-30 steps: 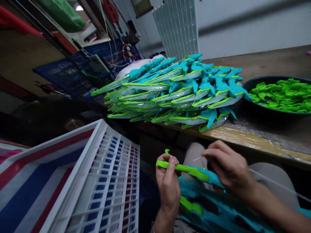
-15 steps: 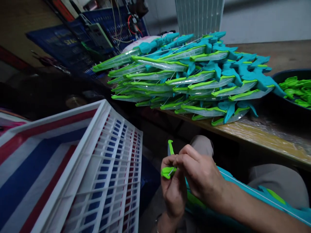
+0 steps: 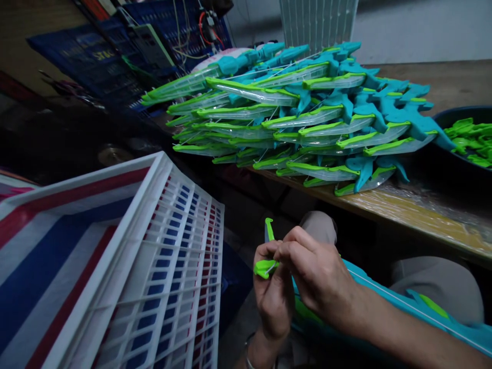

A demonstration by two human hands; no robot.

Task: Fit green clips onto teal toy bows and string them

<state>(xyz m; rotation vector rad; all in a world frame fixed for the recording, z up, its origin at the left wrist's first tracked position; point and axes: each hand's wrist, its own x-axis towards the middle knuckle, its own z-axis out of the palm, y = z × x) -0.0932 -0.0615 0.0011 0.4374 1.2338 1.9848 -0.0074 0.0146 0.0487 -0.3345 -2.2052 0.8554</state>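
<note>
Head view: L hand point(image 3: 274, 307), fingers curled, grips the green tip point(image 3: 265, 267) of a long teal piece point(image 3: 461, 325) lying slantwise over the lap; R hand point(image 3: 323, 277) is pinched against it, exact grip hidden, can't tell. White string point(image 3: 426, 315) runs along the piece. Step looks like fine string work at the tip; next move prob. calls for a steady tip & small, controlled pull. Edges: white crate point(image 3: 157, 177) to L, bench point(image 3: 403, 218) w/ overhanging pile point(image 3: 315, 118) ahead. Open room: dark gap btwn crate & bench.
</note>
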